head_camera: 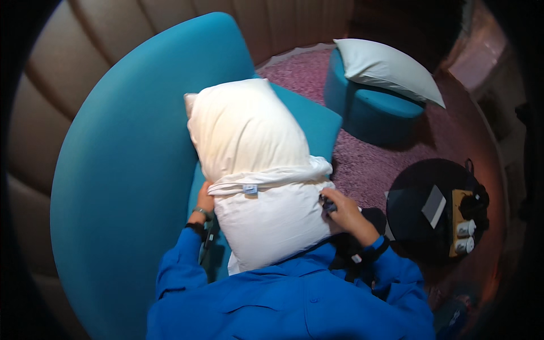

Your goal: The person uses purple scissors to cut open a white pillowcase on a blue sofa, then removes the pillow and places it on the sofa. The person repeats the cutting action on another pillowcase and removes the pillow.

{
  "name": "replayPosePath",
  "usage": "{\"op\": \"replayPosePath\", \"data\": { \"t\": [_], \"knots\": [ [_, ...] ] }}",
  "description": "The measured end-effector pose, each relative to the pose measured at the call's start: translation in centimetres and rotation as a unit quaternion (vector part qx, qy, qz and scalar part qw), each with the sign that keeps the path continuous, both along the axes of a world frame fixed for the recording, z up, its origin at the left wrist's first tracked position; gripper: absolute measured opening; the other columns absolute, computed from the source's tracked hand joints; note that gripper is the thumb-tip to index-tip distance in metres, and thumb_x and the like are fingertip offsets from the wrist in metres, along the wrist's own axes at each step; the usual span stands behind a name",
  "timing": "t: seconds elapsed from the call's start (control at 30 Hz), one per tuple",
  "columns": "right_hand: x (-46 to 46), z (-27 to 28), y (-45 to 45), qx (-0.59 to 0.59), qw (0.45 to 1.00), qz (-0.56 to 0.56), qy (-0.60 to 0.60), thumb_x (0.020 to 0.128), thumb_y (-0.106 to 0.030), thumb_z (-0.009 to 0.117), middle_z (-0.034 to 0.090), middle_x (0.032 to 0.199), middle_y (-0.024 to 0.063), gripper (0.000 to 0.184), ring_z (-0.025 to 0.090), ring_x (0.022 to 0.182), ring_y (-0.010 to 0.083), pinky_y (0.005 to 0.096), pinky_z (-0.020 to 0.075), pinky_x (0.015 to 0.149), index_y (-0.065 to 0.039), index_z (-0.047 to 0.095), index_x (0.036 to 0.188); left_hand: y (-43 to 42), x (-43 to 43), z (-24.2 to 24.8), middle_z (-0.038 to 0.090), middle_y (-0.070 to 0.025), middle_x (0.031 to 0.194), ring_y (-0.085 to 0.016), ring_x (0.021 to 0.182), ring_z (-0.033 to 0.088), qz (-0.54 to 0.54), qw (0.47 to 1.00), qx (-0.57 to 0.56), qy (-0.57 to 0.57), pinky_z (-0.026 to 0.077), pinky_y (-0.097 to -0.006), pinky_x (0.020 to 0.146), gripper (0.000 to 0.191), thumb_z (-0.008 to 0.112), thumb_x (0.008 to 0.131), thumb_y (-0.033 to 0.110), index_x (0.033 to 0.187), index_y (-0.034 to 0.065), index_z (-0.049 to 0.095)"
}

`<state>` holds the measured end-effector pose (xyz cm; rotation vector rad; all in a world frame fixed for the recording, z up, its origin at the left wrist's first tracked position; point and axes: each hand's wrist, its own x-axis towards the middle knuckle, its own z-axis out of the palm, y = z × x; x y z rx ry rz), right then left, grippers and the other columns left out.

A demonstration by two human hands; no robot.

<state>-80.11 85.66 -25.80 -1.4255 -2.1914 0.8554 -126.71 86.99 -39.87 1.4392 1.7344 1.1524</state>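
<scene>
A white pillow [276,221] lies lengthwise on the teal sofa seat, its near end against my body. A white pillowcase [246,127] covers its far part, with the bunched hem running across the middle and a small label on that edge. At the left end of the hem, my left hand [205,202] grips the cloth; its fingertips are partly hidden. My right hand [345,209] is at the right side of the pillow, below the hem, with a small dark object [327,204] at its fingers. What that object is cannot be told.
The curved teal sofa backrest [123,161] rises at the left. On a teal ottoman [382,114] rests another white pillow [391,68]. A round black table [408,204] at the right bears a wooden tray [457,242], white lidded cups [466,228] and a tent card [433,207]. Pink carpet lies between.
</scene>
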Motion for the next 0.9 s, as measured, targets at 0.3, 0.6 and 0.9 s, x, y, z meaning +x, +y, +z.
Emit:
{"op": "replayPosePath", "data": {
  "t": [0.3,0.6,0.9],
  "knots": [
    [3.1,-6.8,-9.9,-0.078,0.994,-0.076,0.032,0.081,-0.012,0.062,0.03,0.148,0.0269,0.077,0.044,0.127,0.043,0.041,0.0403,0.104,0.0,0.024,0.146,-0.9,6.8,9.5,0.062,-0.004,0.089,-0.011,0.079,0.06,-0.017,0.931,0.075,-0.356,0.052,-0.0279,0.07,0.007,0.053,0.098,0.013,0.094,0.007,0.052],
    [-4.4,-11.2,-4.3,-0.142,0.933,0.06,0.324,0.081,-0.006,0.066,0.053,0.133,0.0218,0.055,0.051,0.122,0.0327,0.0433,0.0377,0.105,0.001,0.047,0.133,1.1,12.5,30.4,0.056,0.0031,0.089,-0.004,0.08,0.049,-0.157,0.934,0.204,-0.249,0.041,-0.0184,0.073,0.008,0.06,0.093,0.008,0.093,0.0086,0.052],
    [-10.3,-15.4,-0.5,-0.185,0.952,0.161,0.181,0.077,-0.005,0.06,0.067,0.106,0.0242,0.035,0.065,0.098,0.0347,0.0447,0.0489,0.084,0.001,0.065,0.111,2.1,14.6,28.8,0.061,-0.0041,0.099,-0.013,0.087,0.06,-0.151,0.983,0.05,-0.09,0.05,-0.026,0.078,0.026,0.061,0.091,0.007,0.115,0.0015,0.055]
  ]
}}
